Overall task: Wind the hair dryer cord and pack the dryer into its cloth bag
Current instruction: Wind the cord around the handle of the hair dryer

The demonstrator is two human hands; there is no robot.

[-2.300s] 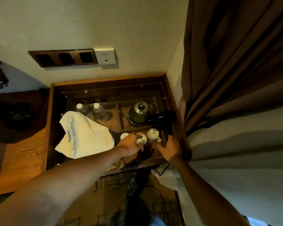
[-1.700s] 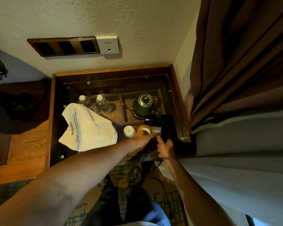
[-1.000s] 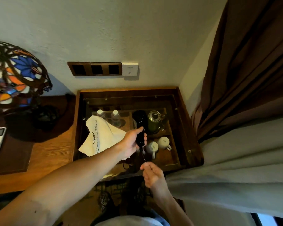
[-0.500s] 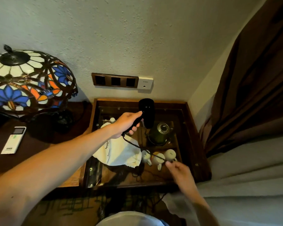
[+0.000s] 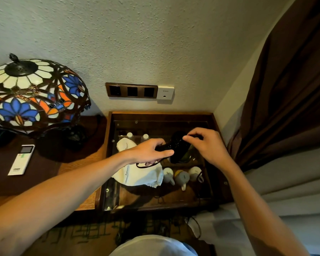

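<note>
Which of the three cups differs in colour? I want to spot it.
The middle cup: its top shows yellowish, while the left cup and the right cup beside it look plain white.

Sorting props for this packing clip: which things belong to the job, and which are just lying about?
Job: hair dryer, cord, cloth bag, left hand, right hand.
Lying about: lamp, remote, mugs, water bottles, curtain.

A white cloth drawstring bag lies on the glass-topped wooden side table, left of three small ceramic cups, right of a stained-glass lamp.
</note>
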